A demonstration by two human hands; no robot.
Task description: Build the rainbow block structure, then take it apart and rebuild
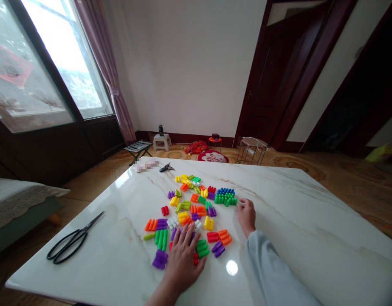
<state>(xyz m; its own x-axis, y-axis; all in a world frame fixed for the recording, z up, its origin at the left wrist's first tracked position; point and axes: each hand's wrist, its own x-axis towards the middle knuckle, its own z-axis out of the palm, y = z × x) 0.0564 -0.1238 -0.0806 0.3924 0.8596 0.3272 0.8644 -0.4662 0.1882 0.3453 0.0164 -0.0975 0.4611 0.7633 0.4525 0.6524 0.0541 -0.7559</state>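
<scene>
Small colourful plastic toy blocks, shaped like joined rounded pegs, lie scattered over the middle of the table. My left hand (184,257) rests palm down with its fingers spread over several of them, partly hiding purple and red ones. A green block (202,248) shows beside its thumb. My right hand (247,216) has its fingers curled together at the right end of a row of green blocks (225,199), pinching the end piece. Blue blocks (226,191) stand in rows just behind the green ones. Orange blocks (224,237) and purple blocks (218,249) lie between my hands.
Black-handled scissors (76,240) lie on the left of the white marble-patterned table (310,238). Dark pruning shears (167,167) lie near its far edge, by a blurred-out item (145,165). Beyond stand a white stool (162,141) and a round stool (251,146).
</scene>
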